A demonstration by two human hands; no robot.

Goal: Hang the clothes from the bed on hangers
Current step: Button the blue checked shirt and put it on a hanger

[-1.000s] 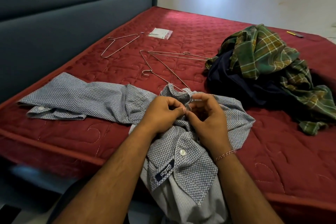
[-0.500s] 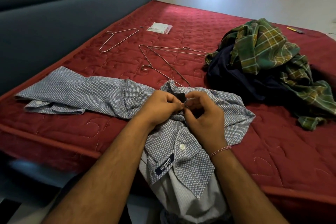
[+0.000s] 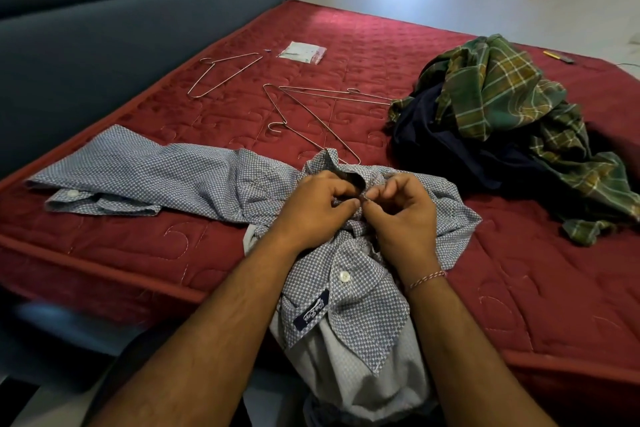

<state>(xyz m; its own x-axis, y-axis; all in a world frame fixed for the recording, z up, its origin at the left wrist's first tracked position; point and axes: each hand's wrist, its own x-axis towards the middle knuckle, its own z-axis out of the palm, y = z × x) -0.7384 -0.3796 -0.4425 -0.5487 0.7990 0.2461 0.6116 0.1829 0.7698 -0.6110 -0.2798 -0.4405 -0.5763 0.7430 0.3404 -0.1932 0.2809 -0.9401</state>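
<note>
On the left of the red quilted mattress (image 3: 138, 253) one sleeve of the blue checked shirt (image 3: 145, 173) lies stretched flat, its cuff buttoned; the shirt's body bunches toward the middle and its collar end hangs over the near edge of the bed. Beyond it a single wire hanger (image 3: 225, 74) lies near the headboard, with two more crossed wire hangers (image 3: 311, 118) just behind the shirt, one of them touching its far edge.

The left hand (image 3: 311, 211) has its fingers curled, pinching a fold of the shirt's front at the placket. The right hand (image 3: 405, 215) meets it fingertip to fingertip, thumb and forefinger nipping the same spot, the other fingers loosely bent. It looks like a button is being worked, though the button itself is hidden between the fingertips, and whether it is being done up or undone I cannot tell.

To do this well, keep the placket taut between both hands, feed the button edge-on through its hole, and avoid dragging the bunched cloth off the bed.

To the right, the green plaid shirt (image 3: 502, 104) sits heaped on a dark navy garment (image 3: 450, 156), both not yet hung.
</note>
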